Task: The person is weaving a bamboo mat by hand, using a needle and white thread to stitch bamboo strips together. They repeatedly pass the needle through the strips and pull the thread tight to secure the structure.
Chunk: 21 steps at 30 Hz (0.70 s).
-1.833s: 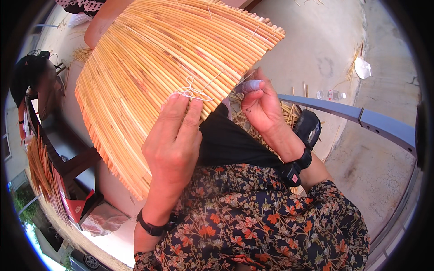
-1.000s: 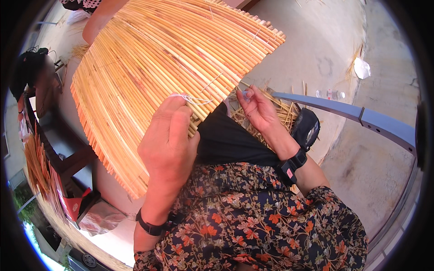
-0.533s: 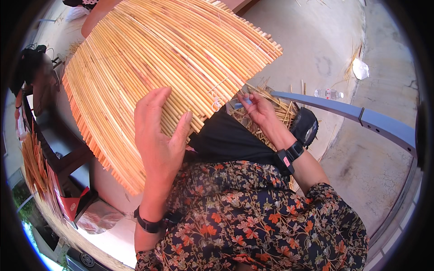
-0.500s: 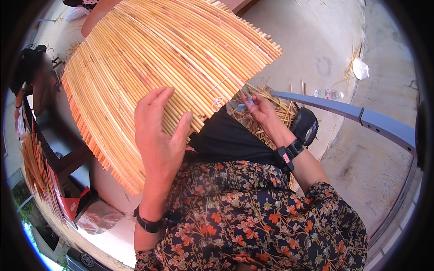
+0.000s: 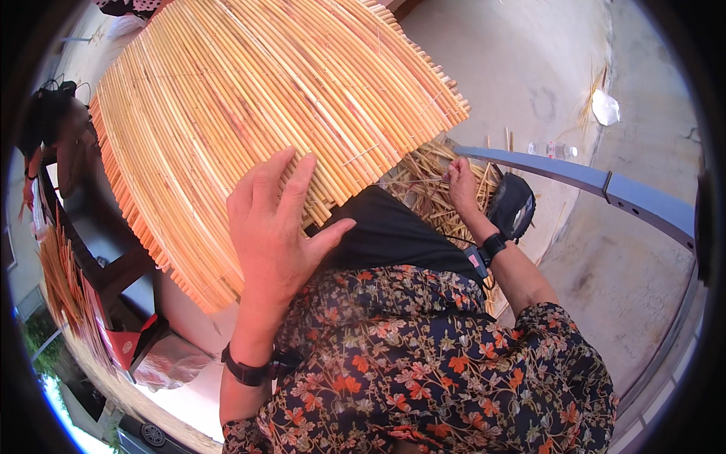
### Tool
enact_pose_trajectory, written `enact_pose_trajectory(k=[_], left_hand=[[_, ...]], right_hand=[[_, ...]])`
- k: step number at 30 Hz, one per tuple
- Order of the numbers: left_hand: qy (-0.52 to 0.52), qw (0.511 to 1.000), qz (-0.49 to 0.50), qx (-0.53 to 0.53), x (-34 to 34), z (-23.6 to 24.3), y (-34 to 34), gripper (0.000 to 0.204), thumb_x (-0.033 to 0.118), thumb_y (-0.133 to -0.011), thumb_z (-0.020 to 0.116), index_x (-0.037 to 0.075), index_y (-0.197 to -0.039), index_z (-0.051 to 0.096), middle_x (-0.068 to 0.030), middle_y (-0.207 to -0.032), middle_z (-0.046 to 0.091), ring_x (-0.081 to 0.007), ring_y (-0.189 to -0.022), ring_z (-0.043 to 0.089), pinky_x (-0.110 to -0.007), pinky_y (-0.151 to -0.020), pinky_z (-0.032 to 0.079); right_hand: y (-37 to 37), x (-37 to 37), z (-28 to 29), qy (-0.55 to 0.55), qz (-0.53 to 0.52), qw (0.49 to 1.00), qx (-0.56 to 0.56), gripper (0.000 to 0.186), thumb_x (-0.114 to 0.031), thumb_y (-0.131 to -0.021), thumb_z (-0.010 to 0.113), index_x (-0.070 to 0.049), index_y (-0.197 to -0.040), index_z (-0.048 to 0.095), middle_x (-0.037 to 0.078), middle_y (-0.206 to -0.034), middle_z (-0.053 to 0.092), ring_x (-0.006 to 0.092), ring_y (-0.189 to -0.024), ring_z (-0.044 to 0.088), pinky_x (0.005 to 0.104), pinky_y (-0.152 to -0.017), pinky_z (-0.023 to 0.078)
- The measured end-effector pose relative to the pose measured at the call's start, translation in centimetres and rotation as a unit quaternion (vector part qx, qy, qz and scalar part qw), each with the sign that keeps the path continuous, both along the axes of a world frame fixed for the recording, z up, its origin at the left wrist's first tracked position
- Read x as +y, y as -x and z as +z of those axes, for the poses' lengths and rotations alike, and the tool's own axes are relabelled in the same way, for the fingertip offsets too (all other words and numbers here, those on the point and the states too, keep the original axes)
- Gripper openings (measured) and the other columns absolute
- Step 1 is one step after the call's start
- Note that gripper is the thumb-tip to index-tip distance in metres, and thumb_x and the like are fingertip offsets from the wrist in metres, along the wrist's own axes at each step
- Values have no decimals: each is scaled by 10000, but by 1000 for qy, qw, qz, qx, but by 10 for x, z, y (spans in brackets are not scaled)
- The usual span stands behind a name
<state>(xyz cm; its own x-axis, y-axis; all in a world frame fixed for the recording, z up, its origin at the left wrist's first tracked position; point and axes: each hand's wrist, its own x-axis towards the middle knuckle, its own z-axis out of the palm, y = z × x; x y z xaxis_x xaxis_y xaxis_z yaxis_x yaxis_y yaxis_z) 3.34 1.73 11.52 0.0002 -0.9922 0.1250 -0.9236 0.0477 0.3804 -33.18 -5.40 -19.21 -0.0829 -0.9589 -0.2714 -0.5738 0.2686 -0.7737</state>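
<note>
A large mat of straw-coloured reed stalks (image 5: 227, 98), stitched side by side, slants across my lap. My left hand (image 5: 268, 227) lies on its near edge, fingers spread and thumb out over the stalk ends. Off the mat's right corner, my right hand (image 5: 461, 185) is closed in a pinch. A thin pale thread (image 5: 412, 180) runs from the mat's edge to those fingers. Whether a needle is also in them is too small to tell.
Cut reed scraps (image 5: 439, 204) lie on the floor by my shoe (image 5: 512, 206). A blue-grey metal bar (image 5: 575, 170) crosses at right, near a clear plastic bottle (image 5: 552, 150). At the left edge another person (image 5: 57, 113) is near a reed bundle (image 5: 64, 272).
My right hand has drawn away from the mat's corner to the right, its fingers now closed. The loose thread loop on the mat is gone. My left fingers have spread wider.
</note>
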Motion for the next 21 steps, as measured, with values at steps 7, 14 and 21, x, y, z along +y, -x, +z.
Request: enact_pose_trajectory(k=[7, 14, 21], left_hand=[[46, 992, -76, -93, -12, -5, 11, 628, 101, -719, 797, 72, -1320, 614, -139, -1355, 607, -325, -1282, 572, -448, -1052, 483], [71, 986, -74, -131, -9, -14, 13, 494, 24, -850, 619, 41, -1343, 605, -182, -1375, 598, -348, -1285, 577, -451, -1072, 487], [125, 990, -39, -46, -30, 68, -20, 585, -75, -751, 718, 46, -1318, 637, -189, -1254, 669, -333, -1160, 663, -386, -952, 555]], right_hand=[[-12, 2, 17, -11, 26, 1000, 13, 97, -108, -1002, 537, -14, -978, 543, 135, -778, 637, 215, -698, 652, 375, -643, 513], [2, 8, 18, -39, 104, 994, 8, 92, -104, -1001, 528, -18, -996, 561, 123, -775, 627, 203, -679, 631, 360, -653, 520], [-84, -36, 158, -24, 36, 958, -284, 96, -127, -986, 608, -35, -974, 636, -15, -727, 596, 56, -646, 568, 210, -573, 461]])
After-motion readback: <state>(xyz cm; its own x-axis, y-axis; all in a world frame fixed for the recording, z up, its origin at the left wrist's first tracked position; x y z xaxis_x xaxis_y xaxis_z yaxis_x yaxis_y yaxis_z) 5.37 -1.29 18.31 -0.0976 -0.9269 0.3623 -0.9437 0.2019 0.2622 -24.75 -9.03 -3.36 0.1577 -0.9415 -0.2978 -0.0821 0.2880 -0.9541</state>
